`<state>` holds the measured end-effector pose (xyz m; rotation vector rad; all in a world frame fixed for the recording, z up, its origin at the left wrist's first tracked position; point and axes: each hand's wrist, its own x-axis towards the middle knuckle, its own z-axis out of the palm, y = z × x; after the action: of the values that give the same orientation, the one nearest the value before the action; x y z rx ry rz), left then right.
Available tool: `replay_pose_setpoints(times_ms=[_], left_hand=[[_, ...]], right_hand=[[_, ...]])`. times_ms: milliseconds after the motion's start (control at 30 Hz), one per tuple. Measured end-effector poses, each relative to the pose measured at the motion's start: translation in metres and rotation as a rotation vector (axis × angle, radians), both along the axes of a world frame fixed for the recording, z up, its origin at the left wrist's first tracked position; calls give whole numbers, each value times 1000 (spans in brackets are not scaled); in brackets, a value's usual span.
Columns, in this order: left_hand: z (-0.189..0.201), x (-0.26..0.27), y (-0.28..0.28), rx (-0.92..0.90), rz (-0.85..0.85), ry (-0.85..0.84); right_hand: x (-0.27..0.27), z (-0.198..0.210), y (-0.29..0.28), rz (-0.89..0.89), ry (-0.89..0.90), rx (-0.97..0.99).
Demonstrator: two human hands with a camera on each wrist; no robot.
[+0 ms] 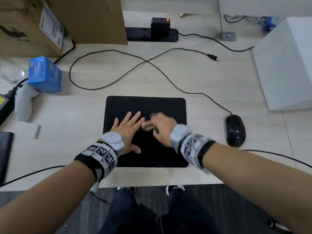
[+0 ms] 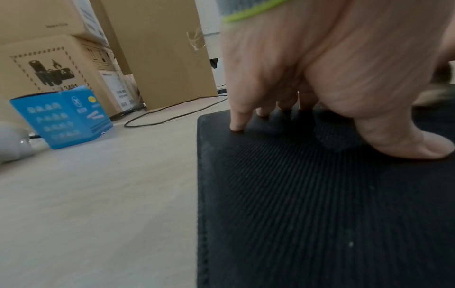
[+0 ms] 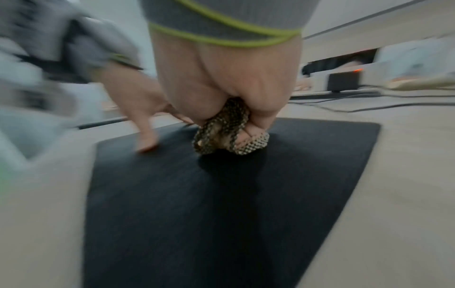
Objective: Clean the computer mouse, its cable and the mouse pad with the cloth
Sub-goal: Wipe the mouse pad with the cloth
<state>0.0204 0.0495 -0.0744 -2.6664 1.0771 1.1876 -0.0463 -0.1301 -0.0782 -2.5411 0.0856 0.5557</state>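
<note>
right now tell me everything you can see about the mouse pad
The mouse pad is a black rounded-corner rectangle with a finely ribbed, fabric-like top and stitched edge, lying flat on the light wood desk. The left hand presses it with spread fingers; the right hand holds a bunched checkered cloth against it. The mouse sits apart, to its right.

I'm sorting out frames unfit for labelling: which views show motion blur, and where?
Head view: right hand and cloth smeared, left hand sharp. Right wrist view: blurred overall, cloth weave readable. Left wrist view: mouse pad ribbing sharp, blue box soft.
</note>
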Motion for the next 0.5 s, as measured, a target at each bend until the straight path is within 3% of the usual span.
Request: replay_pose_setpoints(times_ms=[67, 200, 267, 400, 500], left_hand=[[2, 1, 1, -4, 1, 5], [3, -1, 3, 2, -12, -8], [3, 1, 6, 20, -28, -24], [6, 5, 13, 88, -54, -71], [9, 5, -4, 81, -58, -79]], right_hand=[[-45, 8, 9, 145, 84, 115], [-81, 23, 7, 392, 257, 87], [-61, 30, -6, 301, 185, 85], [15, 36, -44, -88, -168, 58], [56, 26, -60, -140, -132, -25]])
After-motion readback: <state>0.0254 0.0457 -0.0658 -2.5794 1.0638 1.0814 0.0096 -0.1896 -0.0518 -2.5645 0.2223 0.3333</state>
